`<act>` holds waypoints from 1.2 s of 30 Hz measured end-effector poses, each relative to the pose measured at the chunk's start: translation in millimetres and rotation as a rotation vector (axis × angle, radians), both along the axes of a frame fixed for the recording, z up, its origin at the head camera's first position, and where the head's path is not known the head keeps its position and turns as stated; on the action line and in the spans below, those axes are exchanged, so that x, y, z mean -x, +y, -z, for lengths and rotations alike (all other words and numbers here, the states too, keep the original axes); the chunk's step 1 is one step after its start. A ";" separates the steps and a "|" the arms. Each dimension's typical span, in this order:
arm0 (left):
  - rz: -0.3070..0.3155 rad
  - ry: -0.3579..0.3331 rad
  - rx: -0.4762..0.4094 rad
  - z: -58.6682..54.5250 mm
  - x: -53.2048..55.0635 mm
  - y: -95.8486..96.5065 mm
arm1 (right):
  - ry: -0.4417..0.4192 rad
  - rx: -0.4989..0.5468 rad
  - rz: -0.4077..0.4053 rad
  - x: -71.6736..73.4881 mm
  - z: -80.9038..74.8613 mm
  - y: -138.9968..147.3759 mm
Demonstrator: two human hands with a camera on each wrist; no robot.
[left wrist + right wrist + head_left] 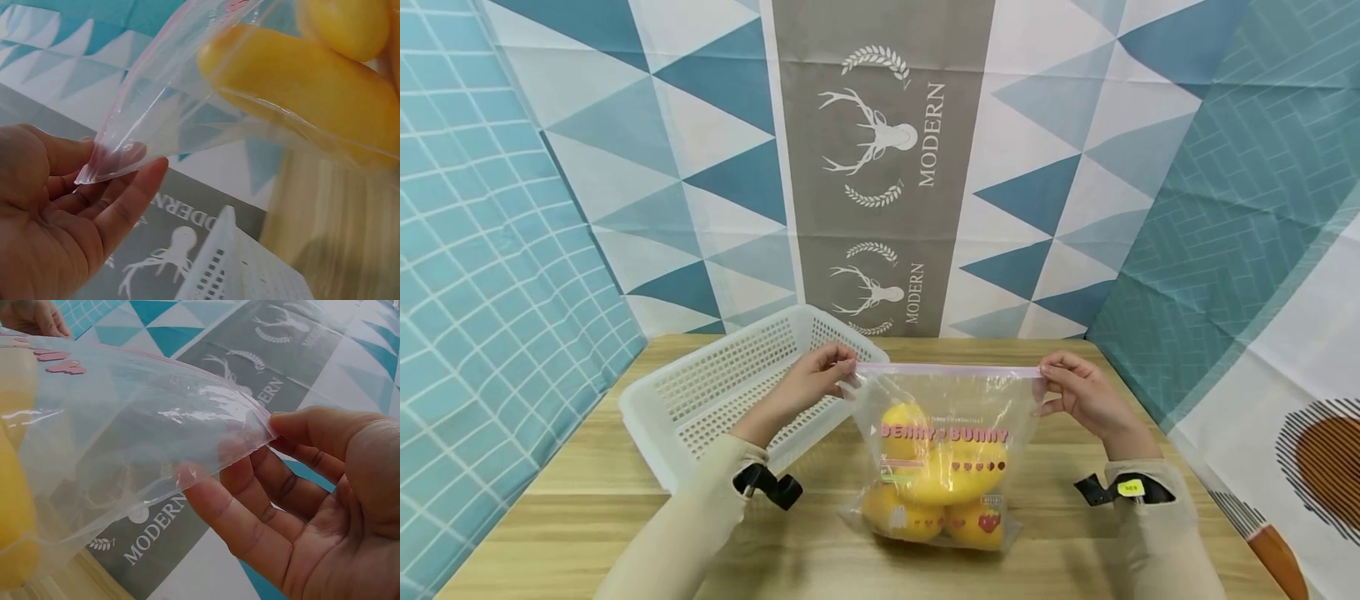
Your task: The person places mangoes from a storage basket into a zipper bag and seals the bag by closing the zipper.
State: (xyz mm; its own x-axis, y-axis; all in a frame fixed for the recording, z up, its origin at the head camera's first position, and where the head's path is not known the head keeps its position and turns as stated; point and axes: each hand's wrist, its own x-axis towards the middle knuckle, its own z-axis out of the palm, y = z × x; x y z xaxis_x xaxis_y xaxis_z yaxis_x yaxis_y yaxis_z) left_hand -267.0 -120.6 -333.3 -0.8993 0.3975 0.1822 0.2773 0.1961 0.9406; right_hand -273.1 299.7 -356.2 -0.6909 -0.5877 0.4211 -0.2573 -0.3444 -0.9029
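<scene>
A clear zip bag (947, 400) with a pink top strip and "Berry Bunny" print stands upright in front of me. Several yellow fruits, mango-like in shape, fill its lower part; one long yellow fruit (300, 87) shows well in the left wrist view. My left hand (820, 372) pinches the bag's upper left corner between thumb and fingers. At the opposite upper corner, my right hand (1086, 392) pinches the strip's end the same way. The top edge is stretched straight between both hands in the head view.
Behind my left forearm sits a white perforated plastic basket (658, 417), set at an angle on the wooden table (820, 567). Patterned cloth (880, 208) hangs behind the table, with blue tiled cloth (497, 250) at the left and more cloth at the right.
</scene>
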 end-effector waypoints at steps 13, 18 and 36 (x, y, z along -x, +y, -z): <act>0.023 -0.172 0.026 -1.6 31.6 0.4 | -0.124 -0.104 0.044 25.7 0.8 2.1; 0.032 -0.190 0.045 -1.0 46.5 0.9 | -0.200 -0.147 0.097 39.0 0.9 0.7; 0.020 -0.208 0.107 9.2 82.6 1.7 | -0.445 -0.283 0.349 74.0 11.7 -9.0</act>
